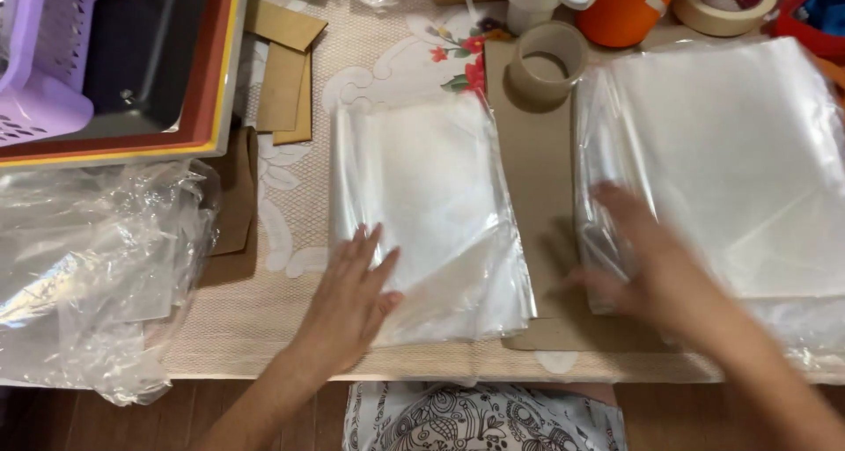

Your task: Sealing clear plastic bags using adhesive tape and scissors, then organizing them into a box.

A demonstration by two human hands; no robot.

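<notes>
At centre frame the left hand [352, 297] lies flat and open on the small stack of clear bags [431, 213], long axis running up-frame, while the blurred right hand [638, 266], grasp unclear, touches the larger stack [739, 161] at right.

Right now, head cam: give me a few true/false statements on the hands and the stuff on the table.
1. The left hand lies flat on the middle stack of clear plastic bags. True.
2. The right hand grips the orange cup. False: it is at the near left corner of the larger bag stack, blurred.
3. An empty cardboard tape core stands on the cardboard sheet between the stacks. True.
4. The purple basket sits at far right. False: far left.
</notes>
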